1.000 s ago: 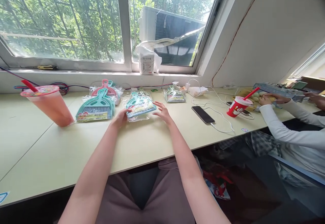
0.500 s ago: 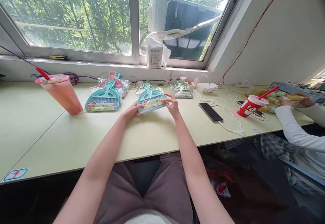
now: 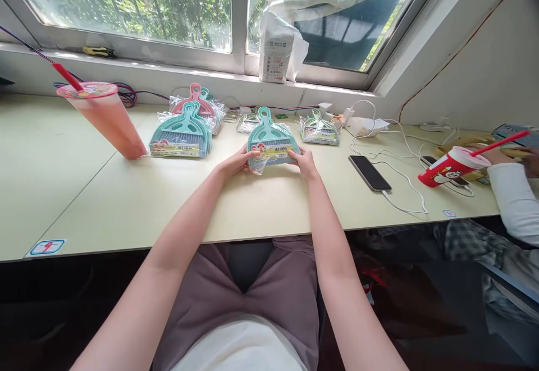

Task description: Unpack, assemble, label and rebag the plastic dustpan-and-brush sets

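Between the two hands, at the middle of the pale green desk, a teal dustpan-and-brush set in clear wrap sits with its handle pointing away toward the window. Each grip is closed on the packet: the left hand pinches its lower left corner and the right hand its lower right corner, so the packet spans the gap between them, its label strip just above the fingertips. Whether its underside rests on the desk or is lifted a little cannot be told.

Left of the packet lies a second teal set, flat on the desk and well clear of the left hand. Behind that one a pink set lies partly under another teal handle. A smaller wrapped set lies to the right rear, near the sill. Farther left stands a tall cup of pink drink with a red straw. To the right a dark phone lies face up with a white cable plugged into it, and beyond it a red cup with a red straw. At the right edge another person's white sleeve rests on the desk.
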Available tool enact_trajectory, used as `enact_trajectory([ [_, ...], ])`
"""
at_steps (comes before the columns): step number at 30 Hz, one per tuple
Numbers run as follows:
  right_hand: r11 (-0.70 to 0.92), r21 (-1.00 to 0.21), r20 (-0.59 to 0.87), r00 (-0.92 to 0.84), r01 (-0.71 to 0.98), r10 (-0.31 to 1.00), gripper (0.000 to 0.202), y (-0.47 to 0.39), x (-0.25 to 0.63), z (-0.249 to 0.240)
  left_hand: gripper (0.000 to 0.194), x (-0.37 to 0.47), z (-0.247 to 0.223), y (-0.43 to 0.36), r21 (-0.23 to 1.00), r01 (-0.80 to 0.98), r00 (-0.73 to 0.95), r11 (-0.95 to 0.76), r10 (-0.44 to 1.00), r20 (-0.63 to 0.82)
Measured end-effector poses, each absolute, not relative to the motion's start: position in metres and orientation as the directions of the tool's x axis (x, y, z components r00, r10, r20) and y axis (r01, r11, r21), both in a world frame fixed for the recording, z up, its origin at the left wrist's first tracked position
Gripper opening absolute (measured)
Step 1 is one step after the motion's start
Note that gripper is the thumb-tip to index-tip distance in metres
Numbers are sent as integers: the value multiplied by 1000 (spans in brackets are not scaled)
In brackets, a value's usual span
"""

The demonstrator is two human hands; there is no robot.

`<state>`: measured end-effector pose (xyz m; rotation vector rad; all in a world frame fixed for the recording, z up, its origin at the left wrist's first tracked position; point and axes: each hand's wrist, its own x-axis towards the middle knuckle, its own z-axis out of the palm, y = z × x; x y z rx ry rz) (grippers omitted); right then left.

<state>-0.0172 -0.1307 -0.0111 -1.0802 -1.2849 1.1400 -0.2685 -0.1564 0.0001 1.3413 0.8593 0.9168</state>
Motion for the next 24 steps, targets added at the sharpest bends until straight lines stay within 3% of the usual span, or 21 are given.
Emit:
enact_trajectory([
  [4,99,-982,87,76,-164,993,23,-128,-20,-11,97,-265,8,-164,996,-37,363,-85,927,93],
  [7,79,-975,52,133,-208,990,19,-126,-22,-12,126,-257,10,-171,987,-29,361,-157,919,157],
  [9,71,-973,40,143,-218,989,20,-125,-23,-13,131,-251,8,-172,971,-19,311,-238,922,232],
  [14,63,-975,40,109,-214,993,23,-128,-31,-12,88,-248,-1,-159,960,13,35,-280,960,279],
  [17,69,-975,57,62,-213,996,26,-131,-36,-11,82,-253,-3,-151,980,-33,-89,-195,977,191],
  [22,89,-978,81,48,-190,996,28,-132,-39,-11,32,-259,-3,-147,995,-17,-33,-99,995,98],
  [24,96,-982,88,56,-162,995,28,-131,-38,-11,29,-257,-4,-148,995,-17,-17,-99,995,99],
])
